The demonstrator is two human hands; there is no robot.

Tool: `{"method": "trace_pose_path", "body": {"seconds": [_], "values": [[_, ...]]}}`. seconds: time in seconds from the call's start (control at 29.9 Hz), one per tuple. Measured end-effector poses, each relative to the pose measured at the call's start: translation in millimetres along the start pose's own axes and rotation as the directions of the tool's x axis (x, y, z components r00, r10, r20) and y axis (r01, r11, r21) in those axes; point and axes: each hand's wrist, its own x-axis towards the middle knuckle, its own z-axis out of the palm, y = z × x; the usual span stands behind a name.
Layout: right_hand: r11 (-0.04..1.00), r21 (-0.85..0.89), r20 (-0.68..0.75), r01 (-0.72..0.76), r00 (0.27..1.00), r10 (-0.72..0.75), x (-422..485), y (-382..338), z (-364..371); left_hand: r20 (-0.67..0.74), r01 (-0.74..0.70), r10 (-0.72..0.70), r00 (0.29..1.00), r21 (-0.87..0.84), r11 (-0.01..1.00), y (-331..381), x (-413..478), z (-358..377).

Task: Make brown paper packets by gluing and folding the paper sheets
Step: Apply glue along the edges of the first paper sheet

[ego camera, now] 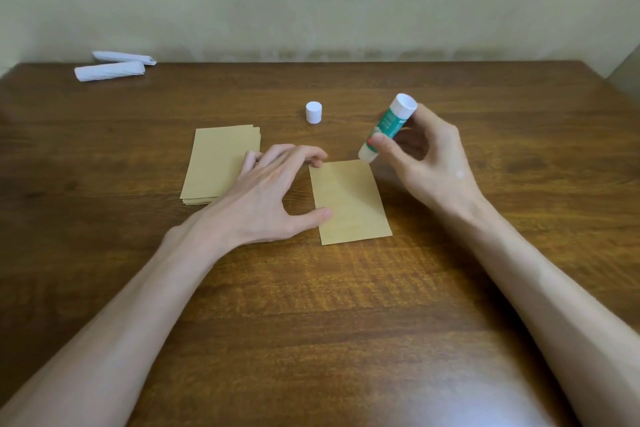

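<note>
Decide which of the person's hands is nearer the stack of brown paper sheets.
Left. The left hand overlaps the stack at its right edge, thumb on the single sheet. The right hand grips the glue stick over that sheet's far right corner, clear of the stack.

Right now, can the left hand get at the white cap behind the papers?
Probably yes. The cap stands alone on the bare table just beyond the left hand, with nothing between. That hand presses the single sheet, though, so reaching would free it.
</note>
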Motion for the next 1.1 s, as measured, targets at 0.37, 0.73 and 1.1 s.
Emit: {"method": "trace_pose_path", "body": {"seconds": [0.37,0.73,1.1], "values": [[0.992,-0.045,0.191,0.122,0.975,-0.111,-1,-1,25,-0.003,0.003,-0.003,1.0,0.02,1.0,0,1,0],[0.972,-0.199,0.254,0.127,0.964,-0.074,-1,-1,18,-0.004,0.003,-0.003,1.0,0.01,1.0,-1,0,0],[0.949,-0.306,0.211,0.07,0.978,-0.004,-3,0,3,0.007,0.011,-0.011,1.0,0.001,1.0,0,0,-1]]}}
